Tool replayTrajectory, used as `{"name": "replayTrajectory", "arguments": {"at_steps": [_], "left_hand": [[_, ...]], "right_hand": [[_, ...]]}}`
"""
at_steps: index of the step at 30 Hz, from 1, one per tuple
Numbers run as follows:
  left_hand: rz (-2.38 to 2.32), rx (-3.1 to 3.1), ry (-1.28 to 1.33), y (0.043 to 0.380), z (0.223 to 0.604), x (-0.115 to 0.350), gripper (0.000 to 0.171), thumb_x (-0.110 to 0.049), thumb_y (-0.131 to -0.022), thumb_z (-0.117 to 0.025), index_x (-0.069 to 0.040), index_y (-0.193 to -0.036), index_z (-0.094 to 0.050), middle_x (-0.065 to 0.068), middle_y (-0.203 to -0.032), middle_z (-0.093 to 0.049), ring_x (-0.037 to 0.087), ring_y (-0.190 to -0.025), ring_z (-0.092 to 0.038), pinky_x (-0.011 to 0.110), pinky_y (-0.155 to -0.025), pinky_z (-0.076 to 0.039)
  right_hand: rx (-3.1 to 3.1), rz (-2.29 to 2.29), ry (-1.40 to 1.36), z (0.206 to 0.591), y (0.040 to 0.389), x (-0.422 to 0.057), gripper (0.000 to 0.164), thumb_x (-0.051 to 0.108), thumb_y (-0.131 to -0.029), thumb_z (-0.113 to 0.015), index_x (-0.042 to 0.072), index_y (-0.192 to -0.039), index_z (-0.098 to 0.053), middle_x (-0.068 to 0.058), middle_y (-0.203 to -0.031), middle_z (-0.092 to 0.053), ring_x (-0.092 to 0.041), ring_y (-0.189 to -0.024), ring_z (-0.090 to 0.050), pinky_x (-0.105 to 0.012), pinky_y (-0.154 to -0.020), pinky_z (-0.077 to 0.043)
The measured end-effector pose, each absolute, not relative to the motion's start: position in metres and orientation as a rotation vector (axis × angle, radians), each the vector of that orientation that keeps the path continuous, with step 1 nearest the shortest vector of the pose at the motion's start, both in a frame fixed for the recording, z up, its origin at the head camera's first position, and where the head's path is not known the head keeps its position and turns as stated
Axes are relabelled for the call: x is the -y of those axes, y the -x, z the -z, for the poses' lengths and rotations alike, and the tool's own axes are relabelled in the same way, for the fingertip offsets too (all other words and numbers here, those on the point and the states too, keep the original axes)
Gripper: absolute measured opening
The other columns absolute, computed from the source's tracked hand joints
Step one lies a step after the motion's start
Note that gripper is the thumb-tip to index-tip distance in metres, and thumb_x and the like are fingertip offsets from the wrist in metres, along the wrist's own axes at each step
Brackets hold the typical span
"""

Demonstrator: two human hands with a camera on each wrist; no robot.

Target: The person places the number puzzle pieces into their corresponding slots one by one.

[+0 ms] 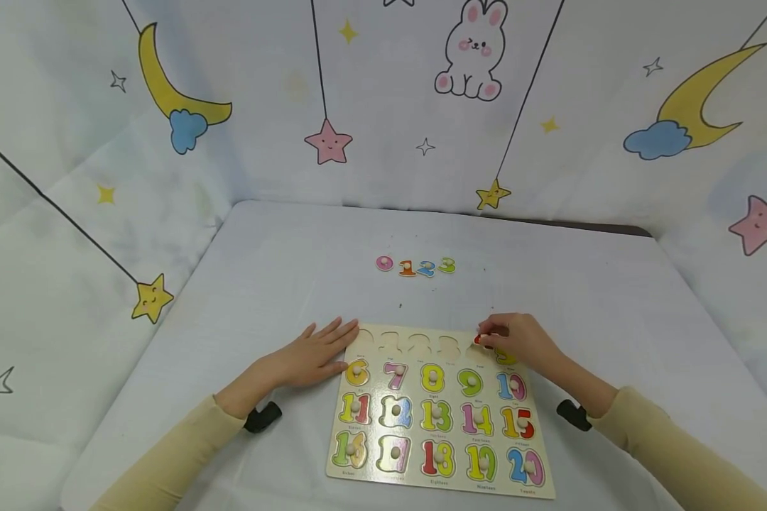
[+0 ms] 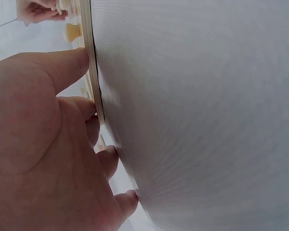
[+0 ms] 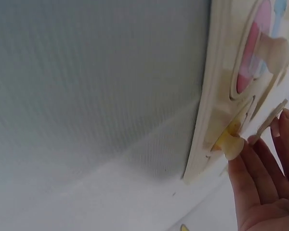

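A wooden number puzzle board [image 1: 376,397] lies on the table, its top row showing several bare recesses. My left hand [image 1: 313,353] rests at the board's upper left corner, fingers spread; in the left wrist view the thumb and fingertips touch the board's edge [image 2: 92,82]. Over the top row, at the recess left of the yellow 5 [image 1: 505,357], my right hand [image 1: 523,342] pinches a red number piece [image 1: 478,340]. Fingers partly cover that piece; it appears edge-on and tilted in the right wrist view, near the knob of the yellow piece [image 3: 229,145].
Beyond the board lie loose pieces: a pink 0 [image 1: 384,263], an orange 1 [image 1: 407,268], a blue 2 [image 1: 425,269] and a green 3 [image 1: 447,265]. Knobbed pieces fill the lower rows. A printed cloth [image 1: 262,92] hangs behind the white table [image 1: 243,284].
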State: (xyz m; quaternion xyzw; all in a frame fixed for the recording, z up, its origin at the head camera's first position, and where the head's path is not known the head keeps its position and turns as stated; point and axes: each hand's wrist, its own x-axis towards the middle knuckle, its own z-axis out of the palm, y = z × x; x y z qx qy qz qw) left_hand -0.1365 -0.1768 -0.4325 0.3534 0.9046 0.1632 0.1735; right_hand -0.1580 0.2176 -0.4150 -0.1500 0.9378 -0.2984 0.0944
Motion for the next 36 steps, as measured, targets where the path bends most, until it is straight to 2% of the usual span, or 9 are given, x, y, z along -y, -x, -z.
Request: {"name": "replayTrajectory", "arguments": {"at_steps": [9,14,25,31,32,34,36], "left_hand": [[-0.464,-2.569,-0.999,0.135,0.432,0.177,0.063,-0.034,-0.099,-0.047,-0.006,-0.149,-0.021,0.007,-0.154,-0.014,0.03,-0.139,-0.008,0.06,-0.104,-0.01],[-0.462,-2.57,-1.004,0.135,0.431,0.178,0.063,-0.034,-0.099,-0.047,-0.006,-0.149,-0.021,0.008,-0.154,-0.015,0.03,-0.139,-0.009,0.06,-0.104,-0.01],[-0.465,-2.567,-0.997,0.136,0.43,0.177,0.064,-0.033,-0.099,-0.047,-0.006,-0.149,-0.02,0.008,-0.154,-0.014,0.031,-0.139,-0.008,0.06,-0.104,-0.009],[-0.464,-2.566,-0.992,0.137,0.431,0.177,0.064,-0.034,-0.099,-0.047,-0.007,-0.15,-0.02,0.007,-0.154,-0.013,0.03,-0.139,-0.008,0.059,-0.104,-0.009],[-0.467,-2.565,-0.991,0.137,0.431,0.177,0.064,-0.033,-0.099,-0.047,-0.007,-0.15,-0.02,0.007,-0.154,-0.014,0.03,-0.139,-0.008,0.059,-0.104,-0.009],[-0.469,-2.564,-0.99,0.136,0.431,0.177,0.064,-0.034,-0.099,-0.047,-0.007,-0.15,-0.02,0.007,-0.154,-0.014,0.03,-0.139,-0.008,0.059,-0.104,-0.009],[-0.469,-2.564,-0.988,0.136,0.431,0.177,0.064,-0.034,-0.099,-0.047,-0.007,-0.15,-0.02,0.007,-0.154,-0.013,0.03,-0.139,-0.008,0.059,-0.104,-0.009]], "right_hand": [[-2.835,0.846,0.457,0.423,0.146,-0.212,0.005,0.013,-0.083,-0.072,0.014,-0.086,-0.068,0.003,-0.087,-0.065,-0.016,-0.078,-0.058,-0.027,-0.067,-0.051],[-2.855,0.813,0.45,0.425,0.141,-0.21,0.007,0.016,-0.083,-0.073,0.013,-0.089,-0.069,0.004,-0.083,-0.063,-0.014,-0.071,-0.054,-0.023,-0.057,-0.046],[-2.906,0.771,0.506,0.428,0.136,-0.207,0.015,0.018,-0.083,-0.073,0.01,-0.096,-0.071,-0.005,-0.092,-0.068,-0.011,-0.064,-0.054,-0.023,-0.049,-0.045],[-2.938,0.727,0.527,0.429,0.134,-0.204,0.01,0.019,-0.082,-0.074,0.014,-0.09,-0.072,-0.01,-0.102,-0.068,-0.014,-0.072,-0.058,-0.023,-0.053,-0.045],[-2.944,0.722,0.532,0.429,0.134,-0.204,0.01,0.02,-0.082,-0.074,0.014,-0.09,-0.072,-0.009,-0.101,-0.068,-0.014,-0.071,-0.058,-0.025,-0.054,-0.046],[-2.954,0.715,0.547,0.43,0.134,-0.204,0.01,0.019,-0.082,-0.074,0.014,-0.09,-0.072,-0.009,-0.099,-0.069,-0.013,-0.068,-0.057,-0.033,-0.066,-0.049],[-2.962,0.71,0.561,0.431,0.134,-0.203,0.009,0.019,-0.081,-0.075,0.015,-0.088,-0.072,-0.009,-0.099,-0.069,-0.012,-0.068,-0.058,-0.041,-0.072,-0.049]]}}
